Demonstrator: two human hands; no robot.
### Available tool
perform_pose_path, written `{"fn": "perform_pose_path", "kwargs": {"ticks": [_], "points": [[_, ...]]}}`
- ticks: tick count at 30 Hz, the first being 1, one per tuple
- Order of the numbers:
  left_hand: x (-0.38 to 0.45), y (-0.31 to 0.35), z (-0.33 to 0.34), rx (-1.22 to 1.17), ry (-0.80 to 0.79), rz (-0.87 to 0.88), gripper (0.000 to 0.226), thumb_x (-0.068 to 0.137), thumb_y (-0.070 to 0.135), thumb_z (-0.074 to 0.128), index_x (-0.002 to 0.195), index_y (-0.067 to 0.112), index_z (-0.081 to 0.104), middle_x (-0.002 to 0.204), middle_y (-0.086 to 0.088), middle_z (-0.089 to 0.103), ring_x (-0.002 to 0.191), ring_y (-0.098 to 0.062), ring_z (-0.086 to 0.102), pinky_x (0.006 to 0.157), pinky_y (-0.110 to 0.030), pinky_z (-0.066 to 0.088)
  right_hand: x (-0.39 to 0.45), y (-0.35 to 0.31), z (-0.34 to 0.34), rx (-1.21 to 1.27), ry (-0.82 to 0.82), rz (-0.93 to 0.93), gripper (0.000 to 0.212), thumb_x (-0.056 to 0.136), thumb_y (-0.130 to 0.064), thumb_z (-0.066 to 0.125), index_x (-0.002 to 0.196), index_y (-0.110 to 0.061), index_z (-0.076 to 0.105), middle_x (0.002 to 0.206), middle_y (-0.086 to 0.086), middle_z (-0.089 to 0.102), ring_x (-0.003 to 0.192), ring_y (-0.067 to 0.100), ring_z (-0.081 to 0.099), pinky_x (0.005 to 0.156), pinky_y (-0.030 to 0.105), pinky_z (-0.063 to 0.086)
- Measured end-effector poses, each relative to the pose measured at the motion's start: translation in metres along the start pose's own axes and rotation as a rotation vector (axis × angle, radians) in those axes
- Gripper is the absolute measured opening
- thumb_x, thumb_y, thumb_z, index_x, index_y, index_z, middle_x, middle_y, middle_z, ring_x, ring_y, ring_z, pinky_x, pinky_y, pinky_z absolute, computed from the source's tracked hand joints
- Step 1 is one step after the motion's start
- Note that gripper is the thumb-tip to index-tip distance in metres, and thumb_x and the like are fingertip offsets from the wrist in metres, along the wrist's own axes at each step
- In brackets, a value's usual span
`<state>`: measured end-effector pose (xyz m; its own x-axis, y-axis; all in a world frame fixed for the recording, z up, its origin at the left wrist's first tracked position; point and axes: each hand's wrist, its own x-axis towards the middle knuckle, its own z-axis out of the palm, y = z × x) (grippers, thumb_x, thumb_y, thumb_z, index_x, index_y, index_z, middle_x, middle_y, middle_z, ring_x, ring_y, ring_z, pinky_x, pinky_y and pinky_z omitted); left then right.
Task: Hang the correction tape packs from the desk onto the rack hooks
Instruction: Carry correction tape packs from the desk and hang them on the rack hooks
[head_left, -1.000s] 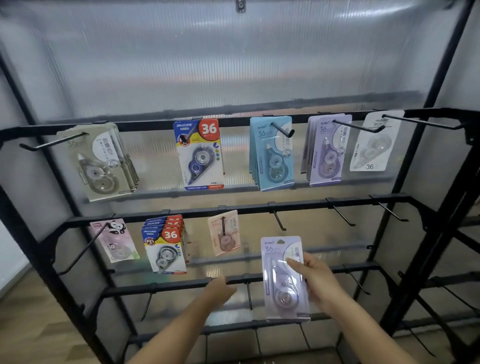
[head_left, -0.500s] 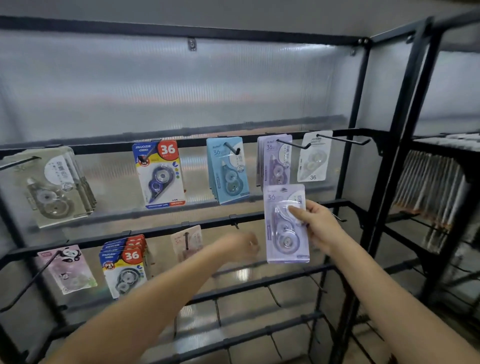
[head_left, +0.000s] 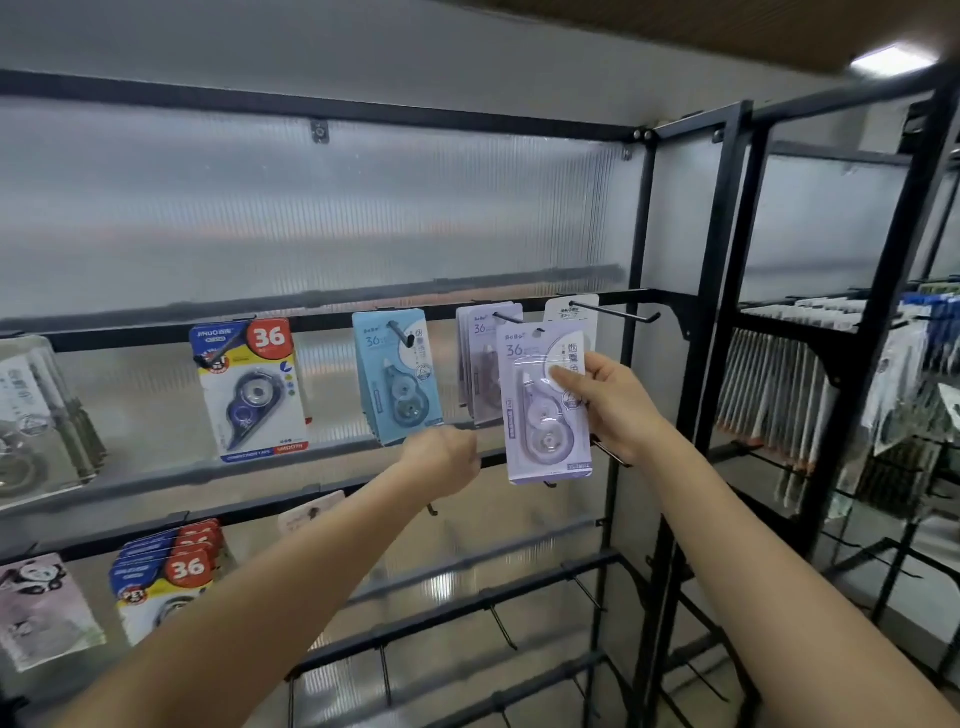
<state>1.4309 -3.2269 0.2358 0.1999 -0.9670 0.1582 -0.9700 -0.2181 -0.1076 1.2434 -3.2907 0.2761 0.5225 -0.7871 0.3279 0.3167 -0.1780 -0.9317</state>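
Observation:
My right hand (head_left: 615, 408) pinches a lilac correction tape pack (head_left: 543, 402) by its right edge, thumb on the front. The pack is upright, its top close under the tip of a hook (head_left: 506, 318) that carries several matching lilac packs (head_left: 477, 364). My left hand (head_left: 441, 460) is loosely curled and holds nothing, just below the blue packs (head_left: 397, 376) and near the second rail. The black rack (head_left: 636, 415) has hooks along its rails.
A white pack (head_left: 563, 310) hangs on the long rightmost hook (head_left: 615, 312). Further left hang a "36" blue-and-red pack (head_left: 252, 387) and beige packs (head_left: 36, 415). The second rail holds panda, "36" and pink packs. A second rack (head_left: 831, 395) with goods stands at right.
My right hand has lifted the lilac pack from the lower rails up to the top rail's hook with lilac packs. My left hand rose too. The camera turned right.

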Motion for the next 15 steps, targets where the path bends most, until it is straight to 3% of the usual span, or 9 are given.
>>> {"fn": "perform_pose_path", "kwargs": {"ticks": [7, 12, 15], "points": [[0.005, 0.000, 0.010, -0.036, -0.012, 0.033, 0.032, 0.098, 0.034, 0.041, 0.118, 0.014, 0.057, 0.111, -0.007, 0.060, 0.096, -0.023, 0.058, 0.078, -0.035, 0.052, 0.002, 0.002, -0.013, 0.055, 0.043, -0.024, 0.017, 0.092, -0.008, 0.057, 0.107, -0.006, 0.064, 0.095, 0.008, 0.073, 0.079, 0.020, 0.071, 0.072, 0.035, 0.059], [0.009, 0.000, 0.012, -0.043, -0.012, 0.058, 0.030, 0.097, 0.034, 0.041, 0.106, 0.014, 0.062, 0.100, -0.005, 0.064, 0.085, -0.021, 0.059, 0.069, -0.033, 0.049, 0.009, -0.007, -0.010, -0.083, 0.042, 0.063, 0.011, 0.092, -0.008, 0.059, 0.102, -0.006, 0.064, 0.090, 0.010, 0.072, 0.072, 0.020, 0.070, 0.064, 0.032, 0.059], [0.007, 0.001, 0.008, -0.045, -0.026, 0.059, 0.030, 0.097, 0.034, 0.042, 0.106, 0.014, 0.063, 0.099, -0.006, 0.064, 0.086, -0.022, 0.060, 0.071, -0.033, 0.051, 0.018, -0.006, -0.005, 0.002, 0.029, 0.165, 0.007, 0.092, -0.006, 0.057, 0.095, -0.005, 0.063, 0.083, 0.009, 0.072, 0.066, 0.018, 0.070, 0.059, 0.030, 0.059]]}}
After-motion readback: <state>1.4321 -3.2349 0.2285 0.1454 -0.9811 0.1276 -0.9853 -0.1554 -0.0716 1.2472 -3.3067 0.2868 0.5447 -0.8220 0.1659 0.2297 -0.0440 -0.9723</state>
